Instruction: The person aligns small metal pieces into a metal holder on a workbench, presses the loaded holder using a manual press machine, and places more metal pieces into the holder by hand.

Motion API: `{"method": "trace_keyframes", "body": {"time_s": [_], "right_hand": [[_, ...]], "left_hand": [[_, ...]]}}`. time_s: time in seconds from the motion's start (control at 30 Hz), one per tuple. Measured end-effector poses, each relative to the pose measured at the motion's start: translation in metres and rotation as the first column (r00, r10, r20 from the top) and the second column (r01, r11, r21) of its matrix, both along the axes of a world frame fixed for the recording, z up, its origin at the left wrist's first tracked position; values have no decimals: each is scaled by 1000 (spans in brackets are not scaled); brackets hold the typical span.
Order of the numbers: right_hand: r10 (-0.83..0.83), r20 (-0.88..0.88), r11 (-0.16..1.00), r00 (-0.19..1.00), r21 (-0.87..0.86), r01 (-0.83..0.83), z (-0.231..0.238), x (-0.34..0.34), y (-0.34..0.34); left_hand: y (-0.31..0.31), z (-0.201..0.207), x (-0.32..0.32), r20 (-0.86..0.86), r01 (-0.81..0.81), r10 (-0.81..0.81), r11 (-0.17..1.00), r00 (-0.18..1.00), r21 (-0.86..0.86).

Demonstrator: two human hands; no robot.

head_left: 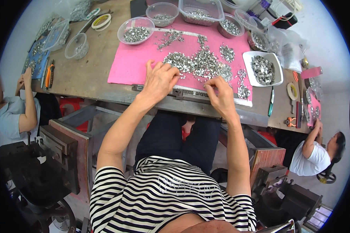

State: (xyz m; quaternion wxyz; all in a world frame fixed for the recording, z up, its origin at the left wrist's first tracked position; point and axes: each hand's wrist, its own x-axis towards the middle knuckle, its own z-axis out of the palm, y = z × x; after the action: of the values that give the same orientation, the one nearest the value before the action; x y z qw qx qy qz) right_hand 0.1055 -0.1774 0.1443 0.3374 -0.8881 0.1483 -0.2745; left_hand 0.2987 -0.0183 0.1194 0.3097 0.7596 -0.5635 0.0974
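Observation:
A loose heap of small silvery metal pieces (204, 62) lies on a pink mat (122, 64). My left hand (159, 80) rests at the heap's left front edge, its thumb and forefinger curled together; whatever is between them is too small to make out. My right hand (221, 95) pinches thumb and forefinger at the heap's front, just above a long, dark metal strip (190, 94) with a row of small slots along the table's near edge. Anything in that pinch is also too small to name.
Clear plastic tubs (136, 31) of metal pieces line the mat's far side. A white square bowl (247, 66) of them stands at right. Orange-handled pliers (49, 74) and tape rolls (101, 22) lie at left, a green-handled tool (271, 101) at right. Other people sit at both sides.

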Motion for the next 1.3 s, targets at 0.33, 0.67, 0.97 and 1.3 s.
{"method": "trace_keyframes", "body": {"time_s": [0.33,0.67,0.97,1.3], "right_hand": [[-2,47,967,999,-256,14,-17,-31,8],[-283,242,954,928,-24,298,-31,-52,12],[-273,240,950,932,-89,301,-33,-50,13],[-255,133,940,958,-198,278,-30,-45,14]], "left_hand": [[-5,5,-9,-29,34,-33,999,999,29],[-29,2,-76,-132,288,-320,933,938,-214],[-39,-3,-81,-96,276,-301,937,949,-212],[-22,1,-65,-214,210,-282,929,935,-306]]}}
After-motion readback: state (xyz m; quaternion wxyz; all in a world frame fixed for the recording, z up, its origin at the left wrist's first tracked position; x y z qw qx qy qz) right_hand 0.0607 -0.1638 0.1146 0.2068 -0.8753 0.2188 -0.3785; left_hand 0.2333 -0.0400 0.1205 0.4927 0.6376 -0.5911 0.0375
